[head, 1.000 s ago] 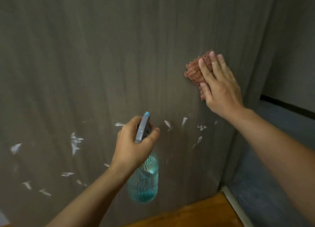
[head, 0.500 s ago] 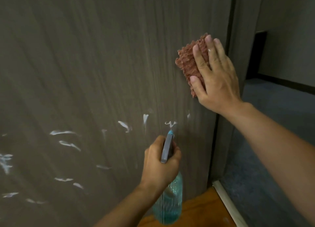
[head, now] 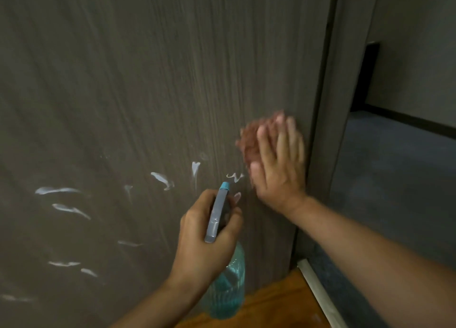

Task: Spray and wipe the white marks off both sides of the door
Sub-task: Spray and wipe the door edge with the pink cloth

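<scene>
Many white marks [head: 59,190] are on the grey-brown door [head: 148,81], and the door is the largest thing in view, so every place below is given from it. The marks lie in the lower half of its face, from the left side almost to its right edge; the upper half shows no marks. Beyond the right edge of the door is the dark frame [head: 345,105] and then a grey floor [head: 394,179], while under the door's bottom corner a piece of orange wooden floor [head: 276,305] shows beside a pale threshold strip [head: 318,290].

The right hand [head: 278,165] is flat against the door near its right edge, fingers straight and close together, and it presses a reddish cloth [head: 249,142] on the surface. The hand and cloth are blurred, so I judge it is in the middle of a wiping stroke. It is flat probably because an open palm gives wide pressure over the cloth.

The left hand [head: 209,231] is in front of the lower door, closed around the grey head of the spray bottle [head: 227,288], whose blue-green body hangs below the fist. The blue nozzle [head: 225,186] points at the door, just beside a small zigzag mark [head: 235,176]. I think the bottle is held ready there so that the next marks can be wetted before the cloth comes over them.

This side is far from finished, in my judgement, and the other side of the door is not visible.
</scene>
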Demonstrator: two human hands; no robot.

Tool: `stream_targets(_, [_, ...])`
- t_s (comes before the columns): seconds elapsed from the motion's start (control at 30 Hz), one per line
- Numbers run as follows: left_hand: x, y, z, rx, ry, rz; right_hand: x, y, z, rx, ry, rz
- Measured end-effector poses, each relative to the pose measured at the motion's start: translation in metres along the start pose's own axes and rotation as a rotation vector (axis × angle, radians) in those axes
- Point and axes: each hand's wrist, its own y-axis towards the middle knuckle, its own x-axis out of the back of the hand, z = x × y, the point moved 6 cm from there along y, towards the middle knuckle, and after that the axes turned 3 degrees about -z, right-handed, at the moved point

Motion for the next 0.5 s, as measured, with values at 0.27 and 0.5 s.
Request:
stream_targets(0.27, [0.006, -0.019, -0.008, -0.008, -0.006, 0.038, -0.020, -0.048, 0.014, 0.142, -0.073, 0.140])
stream_targets(0.5, [0.015, -0.011, -0.009, -0.032, 0.006, 0.026, 0.024, 0.074, 0.024, -0.050, -0.009, -0.085])
